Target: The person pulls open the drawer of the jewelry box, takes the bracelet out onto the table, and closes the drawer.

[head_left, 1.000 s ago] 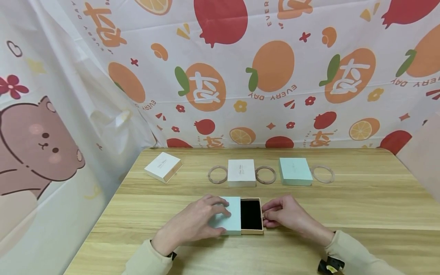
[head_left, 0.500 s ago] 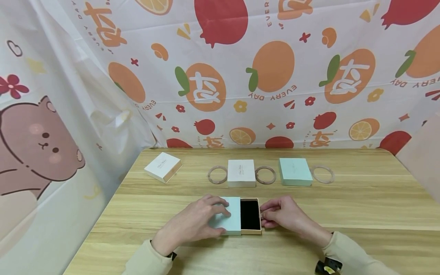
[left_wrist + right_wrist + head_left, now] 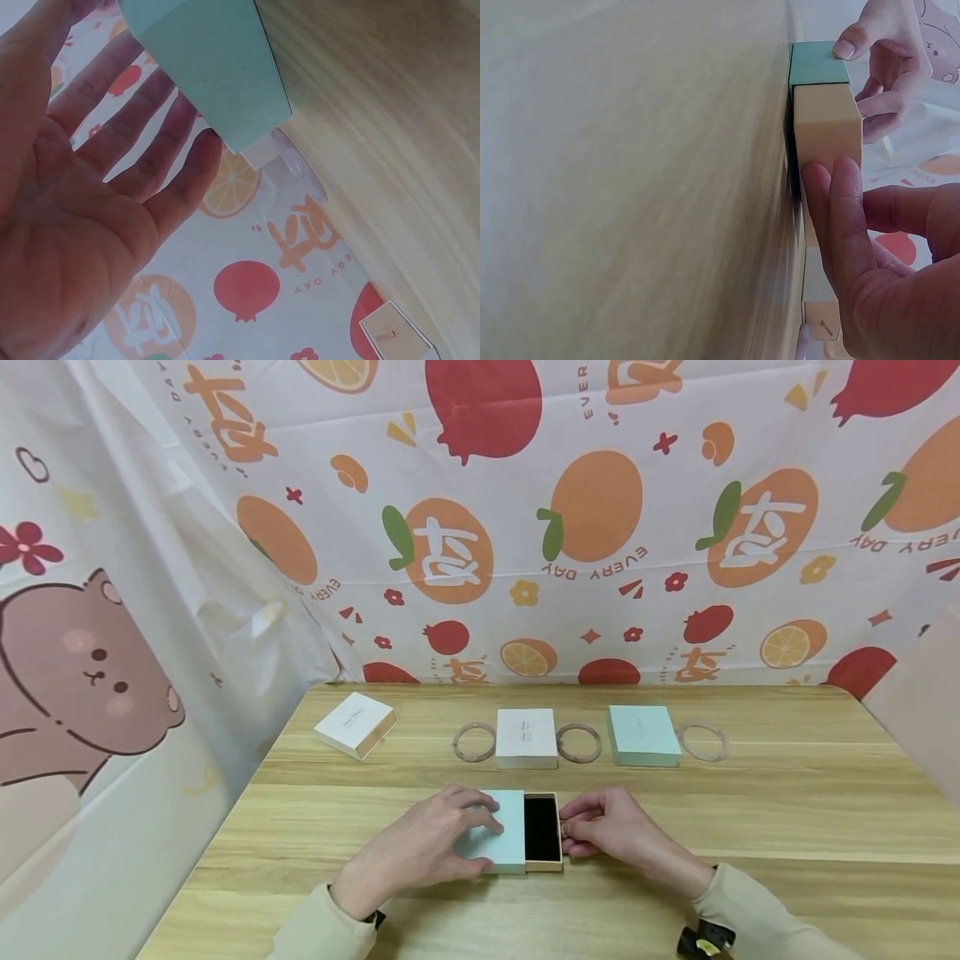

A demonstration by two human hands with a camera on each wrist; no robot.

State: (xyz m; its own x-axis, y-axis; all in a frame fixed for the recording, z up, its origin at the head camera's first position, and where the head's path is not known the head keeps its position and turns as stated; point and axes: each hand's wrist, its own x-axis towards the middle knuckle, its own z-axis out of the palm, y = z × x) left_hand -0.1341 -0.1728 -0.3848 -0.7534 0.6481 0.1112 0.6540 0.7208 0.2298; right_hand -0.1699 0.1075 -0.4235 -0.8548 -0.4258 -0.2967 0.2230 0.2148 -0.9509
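Note:
A mint-green sliding jewelry box [image 3: 510, 831] lies on the table, its drawer [image 3: 543, 831] partly out on the right and showing a black lining. My left hand [image 3: 427, 839] holds the mint sleeve, the thumb at its near side and the fingertips over the top. In the right wrist view that left thumb [image 3: 846, 46] touches the sleeve's side. My right hand [image 3: 615, 827] is at the drawer's right end; two nearly straight fingers [image 3: 845, 195] press against its tan end face [image 3: 829, 135]. Beyond it the left wrist view shows the sleeve's mint side [image 3: 217, 75] beside the left fingers.
Behind, a row holds a clear bangle [image 3: 455, 743], a white box [image 3: 527, 739], another bangle [image 3: 579, 762], a second mint box [image 3: 645, 735] and a third bangle [image 3: 727, 743]. A white box [image 3: 356, 724] sits at the back left. A printed curtain [image 3: 495, 560] hangs behind the table.
The drawer has slid left, further into the mint sleeve, with my right hand moving left along with it. My left hand stays in place on the sleeve.

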